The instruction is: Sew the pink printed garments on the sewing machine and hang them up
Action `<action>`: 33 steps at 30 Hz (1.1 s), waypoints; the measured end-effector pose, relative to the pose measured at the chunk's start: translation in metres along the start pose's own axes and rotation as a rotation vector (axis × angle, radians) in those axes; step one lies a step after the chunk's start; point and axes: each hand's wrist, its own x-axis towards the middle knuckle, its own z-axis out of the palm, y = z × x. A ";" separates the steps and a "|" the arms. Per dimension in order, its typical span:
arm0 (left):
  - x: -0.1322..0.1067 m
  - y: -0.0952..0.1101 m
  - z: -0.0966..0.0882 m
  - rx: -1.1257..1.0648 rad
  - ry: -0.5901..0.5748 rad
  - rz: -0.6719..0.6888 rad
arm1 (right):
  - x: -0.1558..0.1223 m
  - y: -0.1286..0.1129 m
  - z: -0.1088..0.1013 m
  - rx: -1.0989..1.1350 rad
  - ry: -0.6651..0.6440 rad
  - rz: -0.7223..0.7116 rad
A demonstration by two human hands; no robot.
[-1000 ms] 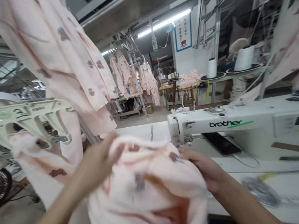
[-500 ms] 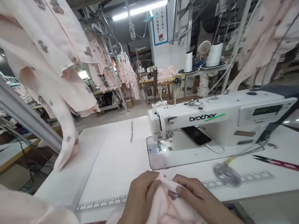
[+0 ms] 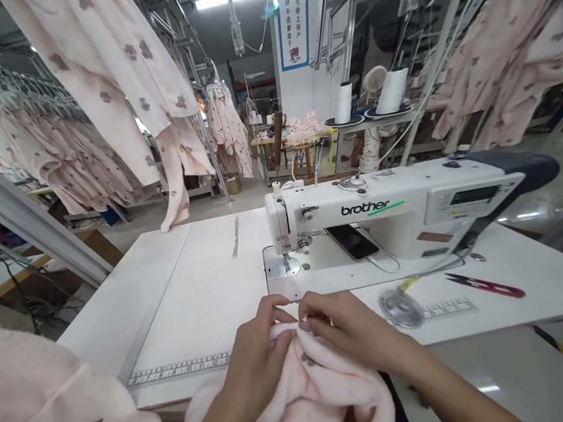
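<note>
A soft pale pink garment (image 3: 319, 390) with small brown flower prints lies bunched at the front edge of the white sewing table (image 3: 191, 296). My left hand (image 3: 256, 353) pinches a fold of it from the left. My right hand (image 3: 342, 323) grips the same upper edge, its fingertips close to my left hand's. Both hands are just in front of the Brother sewing machine (image 3: 374, 210), a short way from its needle plate (image 3: 282, 268). Much of the garment's lower part drops below the table edge, out of sight.
A phone (image 3: 352, 242) lies under the machine arm. Red-handled thread snips (image 3: 485, 285), a round clear disc (image 3: 400, 308) and a ruler strip (image 3: 177, 370) are on the table. Another pink garment (image 3: 57, 398) fills the lower left. Printed garments (image 3: 105, 75) hang overhead.
The view has swung from the left toward the table and machine. Both hands have dropped from the blurred bundle to the table's front edge, and now pinch the fabric edge close together.
</note>
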 end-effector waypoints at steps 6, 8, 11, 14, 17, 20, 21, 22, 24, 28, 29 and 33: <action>-0.014 -0.013 -0.008 0.146 0.013 0.260 | 0.024 0.011 -0.007 0.562 -0.455 0.050; -0.019 -0.021 -0.010 0.159 0.127 0.331 | 0.031 0.017 0.003 0.833 -0.624 0.119; -0.022 -0.030 -0.009 0.193 0.239 0.389 | 0.034 0.019 0.022 1.027 -0.651 0.220; -0.022 -0.030 -0.008 0.188 0.223 0.341 | 0.031 0.019 0.035 1.081 -0.549 0.308; -0.021 -0.026 -0.006 0.143 0.164 0.259 | 0.025 0.018 0.035 1.015 -0.519 0.362; -0.020 -0.020 -0.002 0.034 0.254 0.152 | 0.014 0.009 0.028 0.822 -0.224 0.248; -0.019 -0.018 -0.001 0.011 0.305 0.117 | 0.008 0.003 0.026 0.720 -0.084 0.190; -0.018 -0.016 0.001 0.013 0.354 0.090 | 0.002 -0.003 0.025 0.596 0.038 0.148; -0.015 -0.013 0.003 0.069 0.417 0.076 | -0.008 -0.015 0.026 0.329 0.171 0.138; -0.010 -0.005 -0.002 0.091 0.337 0.084 | -0.016 -0.022 0.030 0.067 0.202 0.150; -0.008 -0.002 -0.006 0.053 0.267 0.058 | -0.014 -0.019 0.029 0.098 0.178 0.119; 0.001 0.008 -0.023 -0.015 -0.029 0.023 | -0.007 -0.002 0.016 0.247 0.022 -0.029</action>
